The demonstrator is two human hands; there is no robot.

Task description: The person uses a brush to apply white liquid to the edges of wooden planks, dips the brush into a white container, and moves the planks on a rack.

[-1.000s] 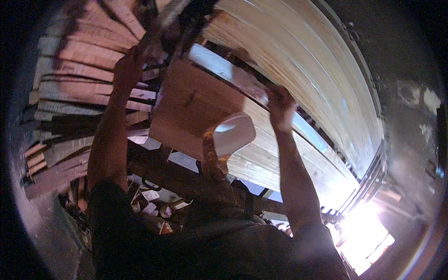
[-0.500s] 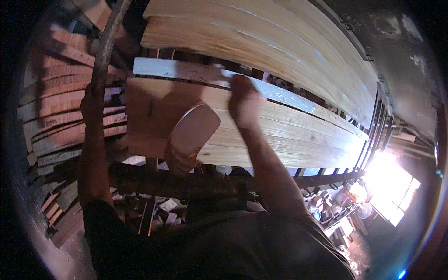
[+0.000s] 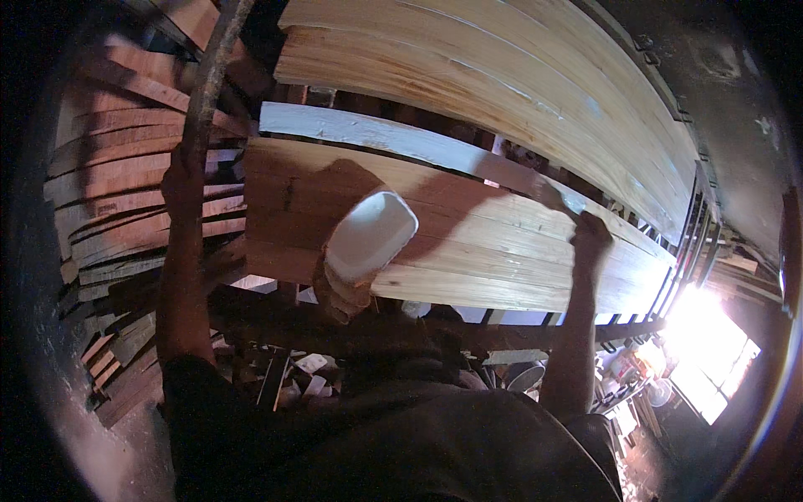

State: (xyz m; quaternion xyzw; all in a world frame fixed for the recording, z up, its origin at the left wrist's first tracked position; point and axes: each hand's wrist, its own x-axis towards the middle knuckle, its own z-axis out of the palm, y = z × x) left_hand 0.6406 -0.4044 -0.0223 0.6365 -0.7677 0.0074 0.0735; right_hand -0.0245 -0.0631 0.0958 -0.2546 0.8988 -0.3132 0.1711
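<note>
My right hand point(image 3: 592, 238) is closed round a brush point(image 3: 554, 197), its head on the narrow white-coated strip of wood point(image 3: 351, 130). This strip lies between two pale wood panels, the near panel point(image 3: 468, 243) and the far panel point(image 3: 468, 67). My left hand point(image 3: 178, 186) is wrapped round a dark, rough bar point(image 3: 209, 88) that rises at the left; its fingers show only in part, in shadow. Between my arms, at the near panel's front edge, stands an oblong open tub point(image 3: 372, 234) with a white inside and stained, lumpy brown outer walls.
Stacked planks point(image 3: 125, 167) fill the left side. A dark rail point(image 3: 259, 309) runs below the near panel, with wood offcuts point(image 3: 314, 376) under it. Metal bars point(image 3: 694, 217) stand at the panels' right end, near a bright window point(image 3: 711, 351). A dark wall point(image 3: 719, 109) is at the far right.
My right hand and the brush have moved well to the right along the white-coated strip. My left hand stays on the bar. The whole view has shifted slightly.
</note>
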